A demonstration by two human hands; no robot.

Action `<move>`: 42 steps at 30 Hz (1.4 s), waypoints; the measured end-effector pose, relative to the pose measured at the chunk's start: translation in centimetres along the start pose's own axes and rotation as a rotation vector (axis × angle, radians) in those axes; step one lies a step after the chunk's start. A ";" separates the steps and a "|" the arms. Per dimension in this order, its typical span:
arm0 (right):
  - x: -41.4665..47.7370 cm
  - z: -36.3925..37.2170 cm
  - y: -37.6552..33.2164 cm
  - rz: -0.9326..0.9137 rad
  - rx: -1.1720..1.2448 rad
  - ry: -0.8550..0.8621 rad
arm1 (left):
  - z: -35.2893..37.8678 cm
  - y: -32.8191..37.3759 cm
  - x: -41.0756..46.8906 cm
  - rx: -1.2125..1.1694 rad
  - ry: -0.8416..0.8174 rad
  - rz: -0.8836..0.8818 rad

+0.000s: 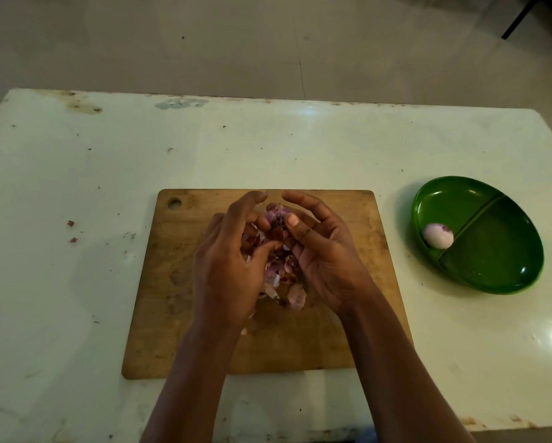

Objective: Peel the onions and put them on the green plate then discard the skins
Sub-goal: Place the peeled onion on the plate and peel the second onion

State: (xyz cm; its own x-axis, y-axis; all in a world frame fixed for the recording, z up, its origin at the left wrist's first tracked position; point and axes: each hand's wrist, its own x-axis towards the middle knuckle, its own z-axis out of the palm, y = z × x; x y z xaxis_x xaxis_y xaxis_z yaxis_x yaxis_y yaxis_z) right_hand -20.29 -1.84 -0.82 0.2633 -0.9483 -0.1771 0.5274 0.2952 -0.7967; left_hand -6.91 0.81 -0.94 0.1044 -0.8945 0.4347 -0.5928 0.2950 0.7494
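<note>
A heap of purple and brown onion skins lies in the middle of the wooden cutting board. My left hand and my right hand cup the heap from both sides, fingers curled round it, fingertips nearly meeting at the far end. My right thumb presses on the top of the skins. A peeled pale purple onion lies in the left compartment of the green divided plate, to the right of the board.
The white table carries stains and a few stray skin flecks at the left. Its far edge meets a grey floor. A dark leg of some furniture stands at the top right.
</note>
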 end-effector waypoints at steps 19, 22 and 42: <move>0.1 0.6 -0.2 -0.049 0.064 0.186 | 0.2 0.2 -0.3 -0.021 -0.028 0.011; 0.3 0.6 -0.3 -0.063 0.121 0.251 | 0.3 0.2 -0.3 -0.053 -0.047 0.002; 0.2 0.5 -0.3 0.086 0.213 0.140 | 0.4 0.4 -0.1 -0.161 0.036 -0.144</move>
State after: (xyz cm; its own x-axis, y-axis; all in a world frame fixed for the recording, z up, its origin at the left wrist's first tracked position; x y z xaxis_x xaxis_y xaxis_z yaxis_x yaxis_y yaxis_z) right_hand -20.00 -2.04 -0.31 0.2084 -0.9211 -0.3288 0.6701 0.3794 -0.6380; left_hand -7.53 0.89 -0.90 0.2087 -0.9195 0.3330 -0.4346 0.2179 0.8739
